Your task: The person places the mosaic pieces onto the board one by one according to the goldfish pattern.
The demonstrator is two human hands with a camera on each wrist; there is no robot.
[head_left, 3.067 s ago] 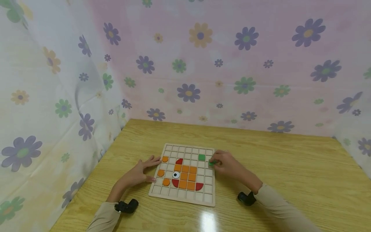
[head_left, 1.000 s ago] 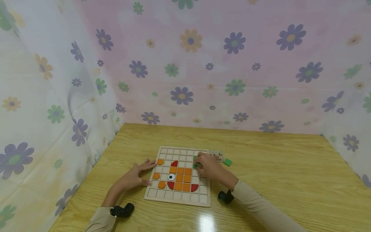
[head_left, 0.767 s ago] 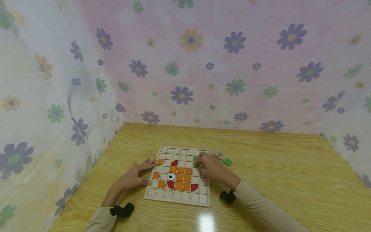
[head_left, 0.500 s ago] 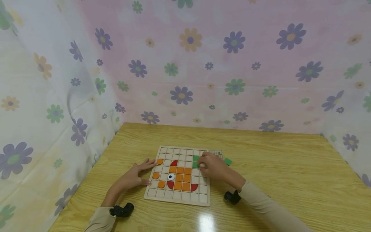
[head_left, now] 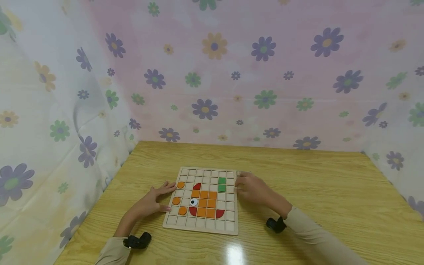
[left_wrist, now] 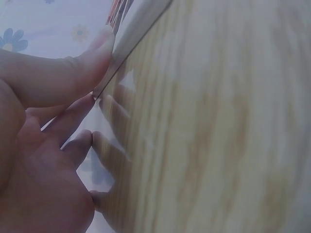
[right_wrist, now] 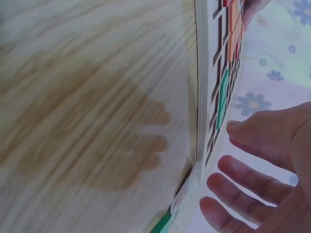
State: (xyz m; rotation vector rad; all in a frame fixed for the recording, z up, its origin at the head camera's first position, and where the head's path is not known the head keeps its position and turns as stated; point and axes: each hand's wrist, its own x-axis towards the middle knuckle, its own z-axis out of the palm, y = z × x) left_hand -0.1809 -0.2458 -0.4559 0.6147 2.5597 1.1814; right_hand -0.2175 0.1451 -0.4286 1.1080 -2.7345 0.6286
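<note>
My left hand (head_left: 149, 201) lies spread at the left edge of the wooden grid board (head_left: 198, 230), thumb and fingertips touching its rim. My right hand (head_left: 253, 189) hovers at the board's right edge, fingers loosely bent; in the right wrist view nothing lies between thumb (right_wrist: 238, 127) and fingers. Two green square tiles (head_left: 222, 184) sit one below the other near the board's upper right. Orange squares (head_left: 203, 203), red quarter-circles (head_left: 220, 214) and a round eye tile (head_left: 194, 202) form a fish-like shape. Three orange discs (head_left: 176, 201) lie along the left.
A loose green tile (right_wrist: 160, 222) lies beside a small pattern card (right_wrist: 187, 199) right of the board; in the head view my right hand covers most of both. The wooden table (head_left: 314, 184) meets flowered cloth (head_left: 265, 121) at the back and sides.
My right hand pinched a green tile, placed it under the other green one, let go and moved right off the board. The left hand stayed at the board's left edge.
</note>
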